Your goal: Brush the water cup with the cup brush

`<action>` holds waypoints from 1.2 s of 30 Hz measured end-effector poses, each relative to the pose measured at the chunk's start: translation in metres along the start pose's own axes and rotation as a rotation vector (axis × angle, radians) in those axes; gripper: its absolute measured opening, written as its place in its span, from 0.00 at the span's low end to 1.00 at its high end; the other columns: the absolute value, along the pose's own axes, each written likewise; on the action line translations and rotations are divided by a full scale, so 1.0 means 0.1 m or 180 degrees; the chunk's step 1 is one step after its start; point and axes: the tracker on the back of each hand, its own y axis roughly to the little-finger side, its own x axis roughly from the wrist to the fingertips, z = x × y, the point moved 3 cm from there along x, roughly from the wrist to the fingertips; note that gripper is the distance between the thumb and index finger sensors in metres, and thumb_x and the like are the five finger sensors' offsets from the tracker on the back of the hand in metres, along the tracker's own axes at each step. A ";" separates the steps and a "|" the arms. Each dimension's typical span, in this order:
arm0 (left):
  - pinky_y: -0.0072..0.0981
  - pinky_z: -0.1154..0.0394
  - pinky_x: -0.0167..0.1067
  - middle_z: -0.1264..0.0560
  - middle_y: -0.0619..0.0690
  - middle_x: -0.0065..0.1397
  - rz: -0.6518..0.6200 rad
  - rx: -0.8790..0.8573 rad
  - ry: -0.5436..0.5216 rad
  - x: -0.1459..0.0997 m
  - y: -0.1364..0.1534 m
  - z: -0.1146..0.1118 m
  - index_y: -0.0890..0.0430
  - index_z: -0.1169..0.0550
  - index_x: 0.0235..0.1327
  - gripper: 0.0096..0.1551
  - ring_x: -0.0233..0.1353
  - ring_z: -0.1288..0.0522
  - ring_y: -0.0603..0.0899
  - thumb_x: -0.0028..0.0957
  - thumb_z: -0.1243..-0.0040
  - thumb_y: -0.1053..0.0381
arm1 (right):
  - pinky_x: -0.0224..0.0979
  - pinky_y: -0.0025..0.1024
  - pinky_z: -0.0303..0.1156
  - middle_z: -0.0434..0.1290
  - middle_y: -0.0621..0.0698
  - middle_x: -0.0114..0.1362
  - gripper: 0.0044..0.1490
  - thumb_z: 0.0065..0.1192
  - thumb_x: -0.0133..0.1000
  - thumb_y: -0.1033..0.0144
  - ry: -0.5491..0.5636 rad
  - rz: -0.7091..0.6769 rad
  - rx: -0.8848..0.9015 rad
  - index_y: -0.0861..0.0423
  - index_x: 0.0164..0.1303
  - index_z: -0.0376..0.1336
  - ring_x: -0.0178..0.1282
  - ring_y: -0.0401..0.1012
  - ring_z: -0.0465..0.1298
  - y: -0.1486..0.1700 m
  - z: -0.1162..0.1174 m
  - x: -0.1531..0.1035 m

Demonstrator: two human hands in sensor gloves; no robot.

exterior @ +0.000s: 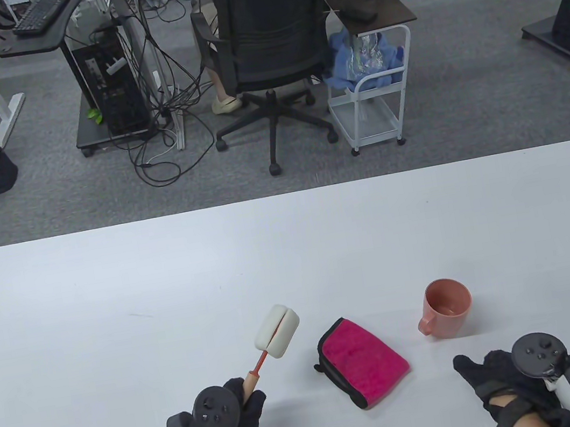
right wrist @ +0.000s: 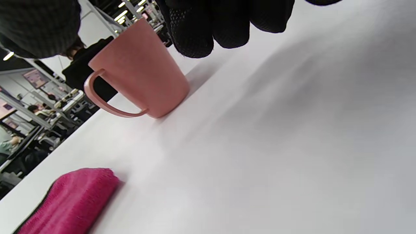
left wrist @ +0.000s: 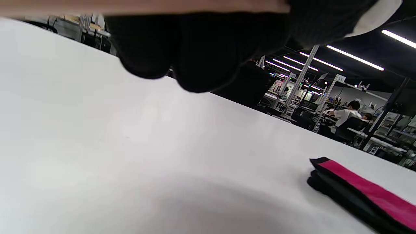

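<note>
Left hand (exterior: 244, 411) apparently grips cup brush (exterior: 271, 342), head pointing up-right.

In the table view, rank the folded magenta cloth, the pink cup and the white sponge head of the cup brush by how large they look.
1. Folded magenta cloth with black edging, clearly the largest.
2. Pink plastic cup with a handle.
3. White sponge head of the cup brush, somewhat smaller than the cup; the left hand lifts it nearer the camera, so this ranking is unsure.

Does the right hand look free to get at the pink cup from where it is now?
Probably yes. The right hand is empty, just short of the upright pink cup, with only bare table between them. The magenta cloth lies off to the side.
</note>
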 end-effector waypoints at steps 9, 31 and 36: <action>0.47 0.20 0.54 0.24 0.49 0.56 -0.0083 -0.0168 0.0028 -0.03 0.04 0.03 0.48 0.28 0.58 0.28 0.48 0.18 0.52 0.48 0.44 0.37 | 0.78 0.70 0.44 0.34 0.68 0.83 0.66 0.58 0.50 0.19 0.0173 0.0754 0.0536 0.57 0.76 0.39 0.83 0.68 0.39 -0.48 0.29 0.18; 0.49 0.21 0.54 0.24 0.50 0.56 -0.0108 -0.0246 0.0208 0.00 0.00 -0.06 0.49 0.27 0.58 0.29 0.48 0.18 0.53 0.47 0.43 0.38 | 0.77 0.71 0.46 0.38 0.63 0.86 0.34 0.48 0.66 0.40 0.0530 0.0907 0.0127 0.46 0.76 0.48 0.85 0.67 0.44 -0.24 0.33 0.56; 0.49 0.21 0.54 0.24 0.50 0.56 -0.0075 -0.0229 0.0220 0.02 0.01 -0.06 0.49 0.27 0.58 0.28 0.48 0.18 0.53 0.47 0.42 0.38 | 0.78 0.69 0.49 0.49 0.58 0.85 0.29 0.54 0.64 0.43 0.0804 0.0674 0.0049 0.44 0.72 0.56 0.85 0.61 0.53 -0.17 0.17 0.57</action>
